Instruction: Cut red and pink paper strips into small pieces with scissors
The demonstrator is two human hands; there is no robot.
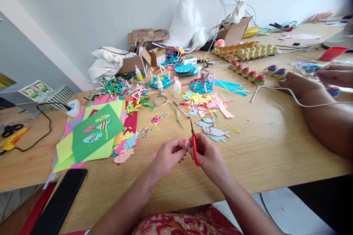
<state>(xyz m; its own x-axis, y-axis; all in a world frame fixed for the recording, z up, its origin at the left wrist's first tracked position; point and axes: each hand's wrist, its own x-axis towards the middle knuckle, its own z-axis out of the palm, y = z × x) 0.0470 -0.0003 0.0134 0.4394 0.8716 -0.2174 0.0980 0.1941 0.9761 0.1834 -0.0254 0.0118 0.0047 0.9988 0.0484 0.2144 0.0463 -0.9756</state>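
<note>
My right hand (207,153) is closed around a pair of scissors (194,148) with red handles, their dark blades pointing away from me. Close beside it, my left hand (171,155) is pinched at the fingertips. A small piece of pink paper (185,142) shows between the two hands, apparently in the left fingers, though mostly hidden by them. Small pink scraps (154,155) lie on the table by the left hand. Beyond the right hand lie grey and white paper fish (215,132). To the left, coloured paper fish (124,156) overlap beside a green sheet (114,126) bearing several decorated fish.
Glue bottles (177,88), paper scraps (220,104), confetti dots (157,118) and a tape ring (160,100) lie ahead. A black phone (59,202) is at the left front edge. Another person's hands (303,84) work at right near egg-carton pieces (249,73) and a white cable (295,99).
</note>
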